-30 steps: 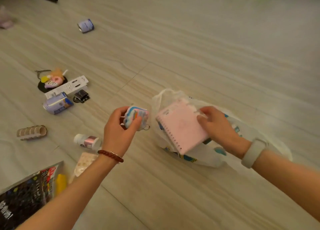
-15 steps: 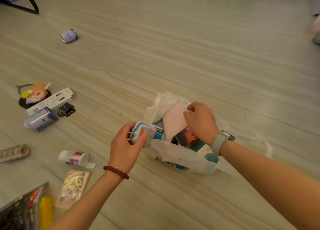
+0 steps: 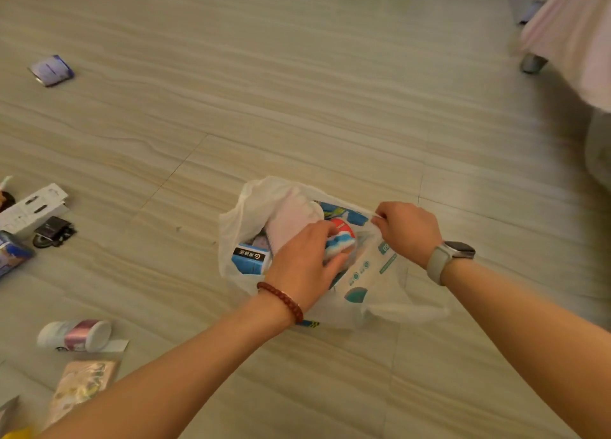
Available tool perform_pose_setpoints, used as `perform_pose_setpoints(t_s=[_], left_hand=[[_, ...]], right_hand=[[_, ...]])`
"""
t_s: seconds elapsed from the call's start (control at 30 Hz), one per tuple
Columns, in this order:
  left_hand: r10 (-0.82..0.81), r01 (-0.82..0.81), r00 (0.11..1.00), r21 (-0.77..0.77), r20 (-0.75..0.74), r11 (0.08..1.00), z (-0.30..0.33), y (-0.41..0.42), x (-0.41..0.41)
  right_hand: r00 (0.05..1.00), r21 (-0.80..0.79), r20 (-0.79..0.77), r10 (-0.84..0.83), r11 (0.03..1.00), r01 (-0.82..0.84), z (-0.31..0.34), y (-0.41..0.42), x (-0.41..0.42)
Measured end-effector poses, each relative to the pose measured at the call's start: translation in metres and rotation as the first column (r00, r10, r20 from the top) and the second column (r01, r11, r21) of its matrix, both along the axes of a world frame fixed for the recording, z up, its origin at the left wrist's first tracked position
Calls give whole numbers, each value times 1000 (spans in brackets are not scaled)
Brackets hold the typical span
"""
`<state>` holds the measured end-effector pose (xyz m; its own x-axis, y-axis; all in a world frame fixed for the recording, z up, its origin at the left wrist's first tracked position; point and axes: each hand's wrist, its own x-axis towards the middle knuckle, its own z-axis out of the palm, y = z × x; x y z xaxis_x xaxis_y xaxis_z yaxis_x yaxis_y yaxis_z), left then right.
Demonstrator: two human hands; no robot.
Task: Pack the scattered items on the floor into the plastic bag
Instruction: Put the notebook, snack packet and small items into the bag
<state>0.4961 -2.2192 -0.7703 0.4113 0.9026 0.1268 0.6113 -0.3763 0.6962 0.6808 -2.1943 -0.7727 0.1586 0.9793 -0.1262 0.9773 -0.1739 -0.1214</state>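
The left hand (image 3: 302, 263) has its fingers curled round a small blue-and-white soft pouch (image 3: 340, 245), lowering it into the thin white plastic bag (image 3: 373, 293) mid-floor. The right hand (image 3: 408, 232) pinches the limp, slippery rim open; best held there.

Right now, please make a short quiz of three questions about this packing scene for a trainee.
1. True or false: the left hand holds a small blue and white item over the open plastic bag.
2. What does the right hand pinch? A) the bag's rim B) the pink spool C) the white box
3. Name the thing lying on its side nearest the left forearm.

Key: 1 true; 2 A; 3 the pink spool.
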Motion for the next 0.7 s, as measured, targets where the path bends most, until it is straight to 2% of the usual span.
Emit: perform_pose_setpoints(t_s=[0.07,0.13,0.2,0.3,0.37,0.43,0.5,0.53,0.57,0.63,0.7], left_hand=[[-27,80,972,226,-232,971,-4,9,13],[51,128,916,409,-399,903,-9,15,22],[124,97,913,501,-389,860,-12,20,24],[272,-91,934,583,-231,808,-9,31,6],[400,-225,881,522,-251,823,-9,45,-17],[415,-328,820,270,-395,905,-12,61,-40],[318,-368,812,-5,-489,930,-21,70,-54],[279,-360,836,-91,-472,928,-24,70,-58],[281,-350,872,-109,-400,931,-25,67,-59],[352,-365,927,-92,-131,927,-20,62,-61],[417,-417,899,-26,133,908,-1,62,-64]], right_hand=[[996,28,-81,-31,999,34,2,-1,9],[989,81,-143,-47,995,59,3,-5,16],[982,149,-185,-44,986,73,3,-8,19],[981,165,-193,-21,985,54,6,-11,16],[984,155,-181,6,988,22,5,-12,12],[984,150,-174,24,989,2,3,-14,7],[987,146,-158,37,989,-13,2,-17,3],[989,145,-142,47,989,-26,1,-19,1],[990,144,-131,58,989,-39,0,-20,-1],[988,141,-142,56,989,-36,-1,-22,-3],[981,157,-191,15,987,16,-1,-20,-3]])
